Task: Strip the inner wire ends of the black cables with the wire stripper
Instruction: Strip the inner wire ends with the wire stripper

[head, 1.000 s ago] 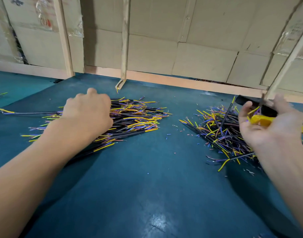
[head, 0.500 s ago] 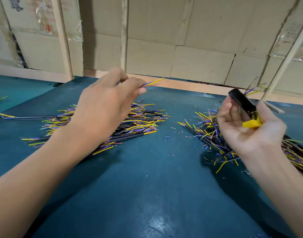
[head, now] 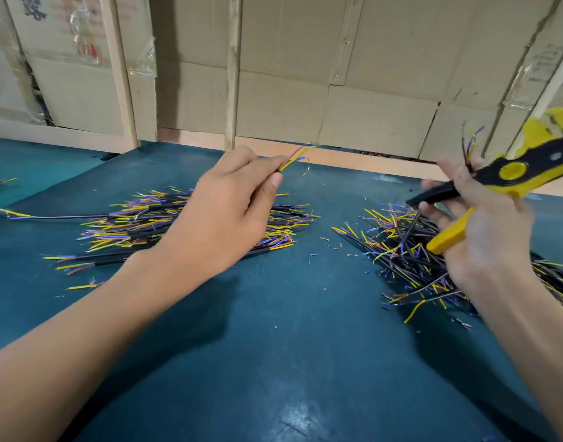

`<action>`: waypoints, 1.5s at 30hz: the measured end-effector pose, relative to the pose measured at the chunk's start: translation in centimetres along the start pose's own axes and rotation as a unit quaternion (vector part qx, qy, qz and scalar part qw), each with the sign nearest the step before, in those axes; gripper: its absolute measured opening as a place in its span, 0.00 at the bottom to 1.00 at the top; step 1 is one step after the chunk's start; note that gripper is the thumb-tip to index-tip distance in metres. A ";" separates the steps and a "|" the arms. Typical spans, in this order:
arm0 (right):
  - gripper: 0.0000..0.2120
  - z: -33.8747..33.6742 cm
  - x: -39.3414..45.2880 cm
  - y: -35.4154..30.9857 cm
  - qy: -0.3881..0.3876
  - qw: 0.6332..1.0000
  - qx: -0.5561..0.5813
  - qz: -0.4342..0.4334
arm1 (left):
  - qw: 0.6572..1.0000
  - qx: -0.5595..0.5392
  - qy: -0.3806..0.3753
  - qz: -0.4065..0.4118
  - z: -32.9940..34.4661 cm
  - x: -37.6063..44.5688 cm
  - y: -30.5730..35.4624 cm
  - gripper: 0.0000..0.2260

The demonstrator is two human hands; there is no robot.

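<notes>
Cables [head: 152, 224] lie heaped at the left of the teal mat [head: 305, 362], their yellow, blue and pink inner wires fanned out at both ends. Above that heap the left hand [head: 222, 215] pinches one cable [head: 294, 159] between thumb and fingers, its coloured ends pointing right, up off the mat. Well apart to the right, the right hand [head: 484, 237] grips the stripper [head: 509, 177] by its black and yellow handles, head aimed up and right; some wire ends stick up behind its fingers. Under it lies a second heap [head: 407, 250], with cut bits of insulation scattered between the heaps. Judging by this, a fresh cable is being brought up for stripping. Next, hand and tool must meet, with the wire ends fed into the stripper's head before squeezing.
</notes>
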State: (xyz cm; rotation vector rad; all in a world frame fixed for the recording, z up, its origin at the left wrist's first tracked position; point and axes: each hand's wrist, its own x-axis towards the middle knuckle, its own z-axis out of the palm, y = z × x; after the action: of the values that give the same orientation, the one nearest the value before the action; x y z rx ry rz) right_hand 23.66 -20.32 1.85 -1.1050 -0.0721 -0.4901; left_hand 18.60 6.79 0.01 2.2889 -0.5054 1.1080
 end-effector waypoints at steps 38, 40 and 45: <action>0.12 3.0 -6.7 1.7 -0.312 0.925 -0.110 0.186 | 0.725 -0.620 -0.014 -0.300 1.6 -0.1 2.6 0.17; 0.08 3.1 -7.4 2.0 -0.370 0.894 -0.105 0.229 | 0.693 -0.649 0.022 -0.314 1.4 0.2 2.3 0.14; 0.09 3.6 -8.7 2.6 -0.411 0.875 -0.092 0.240 | 0.635 -0.696 0.052 -0.330 1.4 0.3 2.2 0.12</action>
State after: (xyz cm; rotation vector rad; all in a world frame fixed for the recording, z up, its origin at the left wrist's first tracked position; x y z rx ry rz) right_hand 17.59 -13.27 -1.26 -1.4023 -0.4922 0.4573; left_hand 18.44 4.15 0.19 0.8081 -0.2291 0.1761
